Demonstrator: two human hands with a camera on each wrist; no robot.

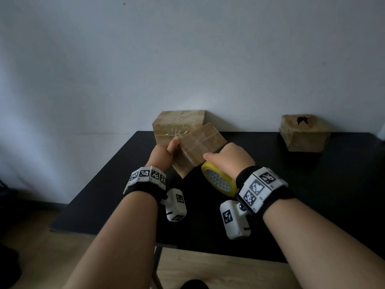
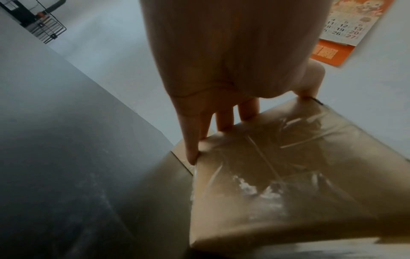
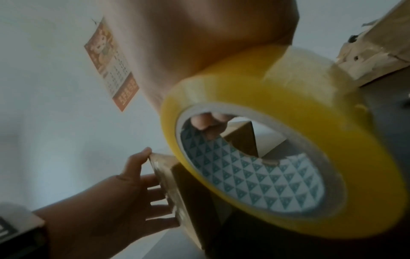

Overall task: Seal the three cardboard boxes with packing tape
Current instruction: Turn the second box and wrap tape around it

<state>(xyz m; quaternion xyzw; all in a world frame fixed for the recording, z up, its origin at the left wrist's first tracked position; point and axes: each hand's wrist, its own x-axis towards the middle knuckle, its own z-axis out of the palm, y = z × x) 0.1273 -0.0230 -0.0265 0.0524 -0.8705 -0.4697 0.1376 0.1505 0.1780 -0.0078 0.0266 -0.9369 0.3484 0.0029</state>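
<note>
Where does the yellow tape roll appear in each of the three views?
Head: tape roll at centre, under the right hand.
Left wrist: not in it.
Right wrist: tape roll fills the centre and right.
Shared landmark: the tilted box.

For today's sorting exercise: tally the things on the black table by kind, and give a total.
Brown cardboard boxes: 3 (tilted box in the hands, taped box behind it, torn-topped box at far right)
Yellow rolls of packing tape: 1
Total: 4
</note>
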